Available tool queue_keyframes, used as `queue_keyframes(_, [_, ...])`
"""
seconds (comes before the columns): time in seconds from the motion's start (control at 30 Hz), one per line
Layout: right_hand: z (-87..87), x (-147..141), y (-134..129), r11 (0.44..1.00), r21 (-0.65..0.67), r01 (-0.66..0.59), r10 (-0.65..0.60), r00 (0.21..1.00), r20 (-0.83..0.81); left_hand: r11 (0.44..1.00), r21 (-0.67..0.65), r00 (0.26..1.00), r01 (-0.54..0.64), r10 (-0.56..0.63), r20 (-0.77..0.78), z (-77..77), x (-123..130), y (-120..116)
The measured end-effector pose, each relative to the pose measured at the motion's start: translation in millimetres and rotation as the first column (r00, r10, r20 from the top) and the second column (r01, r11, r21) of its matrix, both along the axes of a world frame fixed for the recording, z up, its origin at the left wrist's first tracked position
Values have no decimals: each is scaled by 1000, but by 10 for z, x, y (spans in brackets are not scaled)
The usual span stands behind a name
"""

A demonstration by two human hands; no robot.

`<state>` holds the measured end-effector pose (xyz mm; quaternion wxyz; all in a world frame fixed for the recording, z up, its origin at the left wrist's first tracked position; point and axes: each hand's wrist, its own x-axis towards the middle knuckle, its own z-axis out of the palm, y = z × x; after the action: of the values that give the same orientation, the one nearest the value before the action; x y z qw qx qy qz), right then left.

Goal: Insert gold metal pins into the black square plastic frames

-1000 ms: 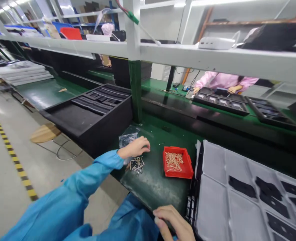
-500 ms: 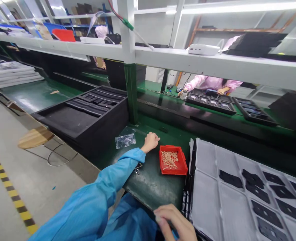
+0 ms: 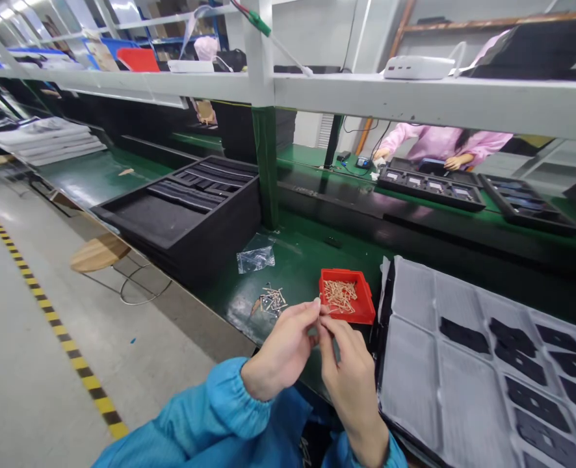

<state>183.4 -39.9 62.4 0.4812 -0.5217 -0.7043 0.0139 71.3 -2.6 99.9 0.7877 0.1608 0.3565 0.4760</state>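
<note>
My left hand (image 3: 285, 348) and my right hand (image 3: 350, 364) meet fingertip to fingertip in front of the red tray (image 3: 366, 307). Both are closed in a pinch; whatever lies between the fingers is too small to make out. Inside the red tray is a heap of thin, tan, stick-like pieces (image 3: 339, 295). To the left of my hands, a small pile of similar sticks and shiny bits (image 3: 272, 300) lies on the green worktop (image 3: 298, 250). A clear plastic bag (image 3: 255, 259) rests just beyond that pile.
A large grey compartmented tray (image 3: 409, 380) with flat black pieces (image 3: 463, 335) stands on the right. Deep black foam boxes (image 3: 210, 227) stand on the left. A white shelf (image 3: 327, 91) runs overhead. Across the bench sits a person in a pink sleeve (image 3: 437, 141).
My left hand has come back from the far worktop and met my right hand, which has risen from the front edge. The pile that my sleeve covered now shows. The view has shifted slightly.
</note>
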Motion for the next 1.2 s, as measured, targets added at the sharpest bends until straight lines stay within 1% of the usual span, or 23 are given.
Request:
queue_keyframes(0.13, [-18,5,-21,1000,8,-7,7,1000,1,1000,-6,1000,-5,5,-2,-32,6,-10])
queue_keyframes(0.23, [6,-1,-27,999,-30,-41,39,997,-64,1000,28,999,-10,11,-51,-75,34,-51])
queue_keyframes(0.27, [21,-1,-31,997,-44,-56,52,994,-100,997,60,994,-50,56,-90,-94,46,-68])
queue_keyframes(0.3, [38,0,-37,996,-58,-73,64,988,-139,986,118,981,-116,132,-142,-116,54,-84])
queue_keyframes(0.37, [72,5,-51,991,-81,-106,87,974,-209,921,307,909,-238,322,-263,-158,51,-112])
queue_keyframes(0.4, [87,7,-58,989,-89,-122,98,967,-236,879,411,862,-244,391,-324,-177,35,-122])
queue_keyframes(0.43, [101,8,-64,986,-93,-136,108,960,-258,843,497,822,-205,424,-381,-194,10,-131])
queue_keyframes(0.47, [113,6,-68,985,-94,-147,116,954,-276,821,555,797,-132,421,-433,-208,-22,-139])
queue_keyframes(0.57, [143,-26,-68,982,-87,-165,131,942,-308,775,627,790,77,336,-513,-237,-125,-149])
queue_keyframes(0.63, [164,-57,-75,980,-79,-182,149,939,-310,750,649,793,125,317,-520,-250,-183,-132])
queue_keyframes(0.67, [174,-65,-86,978,-76,-193,162,940,-301,753,649,786,108,335,-519,-253,-213,-109])
queue_keyframes(0.7, [180,-63,-103,977,-69,-201,174,943,-284,763,644,775,55,374,-509,-254,-249,-73])
queue_keyframes(0.77, [170,-14,-145,983,-30,-180,167,955,-246,773,616,750,-152,495,-438,-238,-344,40])
queue_keyframes(0.83, [103,97,-160,996,56,-66,78,966,-245,736,562,717,-378,617,-326,-198,-467,185])
queue_keyframes(0.87, [45,167,-145,997,76,20,0,965,-262,719,535,709,-444,647,-281,-174,-527,254])
queue_keyframes(0.9, [-29,238,-113,992,63,109,-87,952,-292,715,515,710,-473,655,-257,-151,-577,311])
queue_keyframes(0.93, [-113,301,-66,983,-11,185,-179,934,-308,726,507,722,-464,642,-258,-134,-609,351])
queue_keyframes(0.97, [-200,349,-12,967,-139,215,-249,915,-316,748,509,741,-426,611,-279,-126,-621,370])
queue_keyframes(1.0, [-282,376,40,944,-261,203,-286,897,-336,779,511,764,-363,563,-315,-127,-609,369])
queue_keyframes(1.07, [-400,356,107,917,-384,108,-263,887,-379,838,506,804,-205,439,-401,-153,-523,318])
queue_keyframes(1.1, [-427,312,113,908,-418,17,-221,867,-446,860,495,815,-126,374,-442,-173,-457,278])
queue_keyframes(1.13, [-430,254,101,903,-424,-69,-180,836,-519,875,481,822,-59,316,-474,-194,-383,234])
queue_keyframes(1.2, [-385,122,48,899,-394,-193,-126,747,-653,888,459,824,16,249,-509,-228,-237,153])
